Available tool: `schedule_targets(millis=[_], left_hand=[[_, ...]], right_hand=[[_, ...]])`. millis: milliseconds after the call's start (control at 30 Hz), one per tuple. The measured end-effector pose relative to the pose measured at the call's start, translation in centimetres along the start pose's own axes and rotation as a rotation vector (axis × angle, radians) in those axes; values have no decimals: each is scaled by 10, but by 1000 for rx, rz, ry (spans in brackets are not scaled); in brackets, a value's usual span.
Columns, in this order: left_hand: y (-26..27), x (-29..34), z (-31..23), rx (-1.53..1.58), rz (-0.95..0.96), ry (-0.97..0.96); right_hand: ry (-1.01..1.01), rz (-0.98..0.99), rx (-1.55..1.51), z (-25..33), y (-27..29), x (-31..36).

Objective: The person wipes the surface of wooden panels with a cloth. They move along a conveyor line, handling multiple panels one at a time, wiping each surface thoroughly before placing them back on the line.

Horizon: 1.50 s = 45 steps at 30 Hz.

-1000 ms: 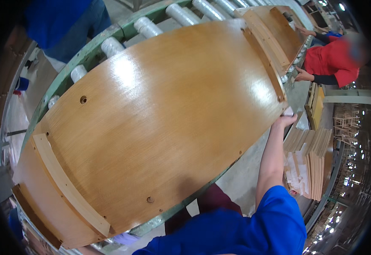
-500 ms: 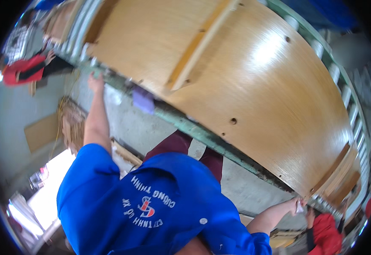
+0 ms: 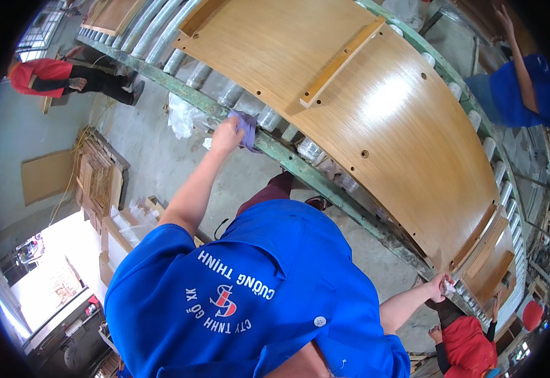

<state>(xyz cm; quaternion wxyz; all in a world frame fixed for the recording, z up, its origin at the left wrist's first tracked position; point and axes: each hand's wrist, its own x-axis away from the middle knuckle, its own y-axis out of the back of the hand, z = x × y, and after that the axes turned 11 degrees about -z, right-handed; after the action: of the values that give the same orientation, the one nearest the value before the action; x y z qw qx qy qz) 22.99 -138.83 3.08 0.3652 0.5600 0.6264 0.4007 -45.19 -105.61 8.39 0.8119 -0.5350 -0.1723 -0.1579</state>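
Observation:
A large varnished wooden panel (image 3: 407, 132) with drilled holes lies on a roller conveyor, and a wooden strip (image 3: 343, 60) stands across its upper face. At the conveyor's near green rail (image 3: 287, 160), my left hand (image 3: 225, 135) is closed on a purple cloth (image 3: 248, 130) draped there. My right hand (image 3: 437, 288), farther right by the panel's near corner, pinches a small crumpled white piece (image 3: 449, 286) whose kind I cannot make out. Beside it, several wooden strips (image 3: 481, 246) lie at the panel's right end.
Bare rollers (image 3: 199, 75) show left of the panel. Another wooden piece (image 3: 108, 16) sits farther up the conveyor. People in red shirts stand at the far left (image 3: 41, 77) and lower right (image 3: 467, 340); a person in blue (image 3: 527, 91) is across the conveyor. Stacked boards (image 3: 95, 170) lean near the wall.
My left hand has come from farther left along the rail to the purple cloth and closed on it. My right hand still holds the white piece. The view has shifted, showing more rollers.

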Motion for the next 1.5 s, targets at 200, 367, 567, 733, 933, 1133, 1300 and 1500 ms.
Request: schedule_targets(millis=[200,367,567,733,933,1133,1300,1500], left_hand=[[13,-66,-3,121,-209,-22],[-4,-58,-8,55,-29,59],[-22,-20,-46,-267,137,-342],[-22,19,-112,81,-76,-381],[-35,135,-183,200,369,-806],[-39,150,-115,291,90,-510],[-33,113,-28,384,-324,-104],[-8,74,17,183,-522,-28]], right_hand=[[-169,138,-9,-8,-23,4],[-318,218,-18,4,-29,11],[-531,300,-184,40,-31,10],[-568,461,-68,48,-23,23],[-574,620,94,61,-3,59],[-542,394,202,68,20,72],[-631,475,266,46,6,87],[-741,544,319,15,-7,113]])
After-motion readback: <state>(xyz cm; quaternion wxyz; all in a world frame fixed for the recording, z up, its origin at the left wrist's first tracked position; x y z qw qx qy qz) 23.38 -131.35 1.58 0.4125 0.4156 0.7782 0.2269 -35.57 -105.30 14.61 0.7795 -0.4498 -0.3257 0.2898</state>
